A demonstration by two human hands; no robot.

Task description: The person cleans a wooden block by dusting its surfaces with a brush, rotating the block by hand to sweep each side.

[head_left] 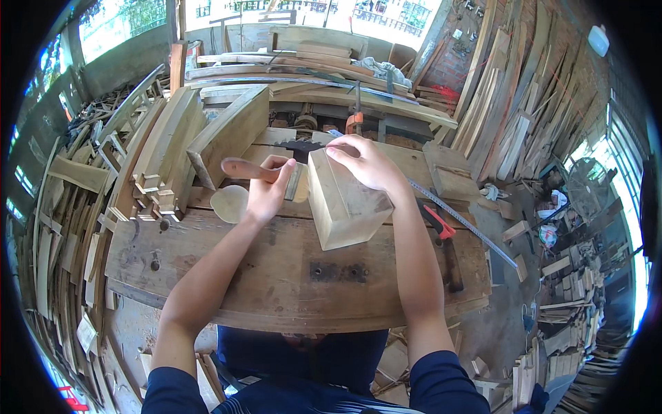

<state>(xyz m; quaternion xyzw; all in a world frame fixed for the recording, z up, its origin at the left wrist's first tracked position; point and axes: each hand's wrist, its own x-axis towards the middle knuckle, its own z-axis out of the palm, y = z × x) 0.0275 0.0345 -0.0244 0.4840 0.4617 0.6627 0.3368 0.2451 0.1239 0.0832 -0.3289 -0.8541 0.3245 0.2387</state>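
Observation:
My left hand (269, 190) is wrapped round the wooden handle of a flat brush (243, 168). The brush's pale bristle end points right, at the left side of a light wooden box (355, 224), and I cannot tell whether it touches. My right hand (362, 162) rests on the far part of the box's top, its fingers reaching over the far left edge. The box stands tilted slightly to the view on the workbench (207, 255). Beside my left wrist sits a round cream-coloured dish or lid (229, 203).
A long metal ruler (469, 228) crosses the bench's right side, near a red-handled tool (439, 224). An orange clamp (355, 124) stands behind the box. Thick stacked boards (162, 148) and an upright plank (227, 134) occupy the left. Timber (493, 96) leans against the brick wall.

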